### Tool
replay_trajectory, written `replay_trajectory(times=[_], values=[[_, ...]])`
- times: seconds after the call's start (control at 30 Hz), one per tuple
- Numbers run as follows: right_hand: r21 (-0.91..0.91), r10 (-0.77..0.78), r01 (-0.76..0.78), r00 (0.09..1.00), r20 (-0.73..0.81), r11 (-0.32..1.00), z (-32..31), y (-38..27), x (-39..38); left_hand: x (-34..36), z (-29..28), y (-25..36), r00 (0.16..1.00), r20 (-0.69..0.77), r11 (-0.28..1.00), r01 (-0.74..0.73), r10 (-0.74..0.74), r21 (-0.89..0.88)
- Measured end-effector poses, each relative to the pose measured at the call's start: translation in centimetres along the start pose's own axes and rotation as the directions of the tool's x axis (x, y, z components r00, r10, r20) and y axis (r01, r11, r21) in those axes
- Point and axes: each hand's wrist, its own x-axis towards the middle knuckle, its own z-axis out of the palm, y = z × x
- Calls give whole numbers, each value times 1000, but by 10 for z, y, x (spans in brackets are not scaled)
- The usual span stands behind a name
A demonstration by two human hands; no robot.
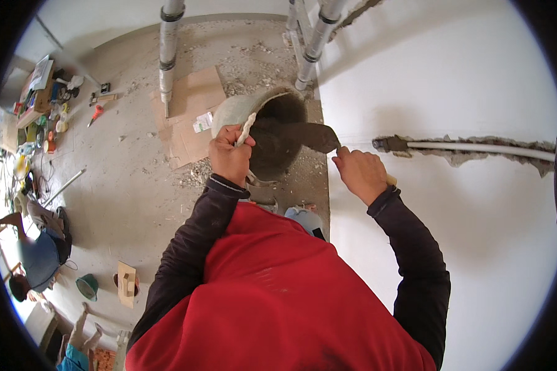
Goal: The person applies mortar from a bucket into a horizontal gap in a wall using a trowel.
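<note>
My left hand (pixel 231 154) is closed around the pale, rope-like handle (pixel 246 128) of a bucket (pixel 232 110). The bucket hangs tilted, its mouth turned toward the wall, with grey mortar (pixel 267 148) inside. In my right hand (pixel 362 174) is a trowel (pixel 320 137), gripped by a handle whose light end shows behind the fist. Its mortar-smeared blade reaches over the bucket's rim, and the tip side lies in the bucket. Part of the trowel's grip is hidden by my fingers.
A white wall (pixel 390 247) on the right has a rough groove holding a white pipe (pixel 476 147). Ladder legs (pixel 315 49) stand ahead; flattened cardboard (pixel 195 99) and rubble lie on the floor. At far left are tools, a green bucket (pixel 87 286) and two other people.
</note>
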Motion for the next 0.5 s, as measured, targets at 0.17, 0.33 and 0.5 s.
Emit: replay_trajectory(times=[0.17, 0.33, 0.5], values=[[125, -98, 96, 995, 12, 988, 46, -13, -3, -9, 8, 42, 985, 160, 998, 68, -68, 5], [579, -215, 214, 974, -68, 786, 89, -64, 6, -15, -10, 53, 976, 200, 995, 97, -90, -28], [672, -118, 190, 981, -152, 716, 81, -102, -1, -18, -40, 69, 988, 151, 997, 23, -33, 68]])
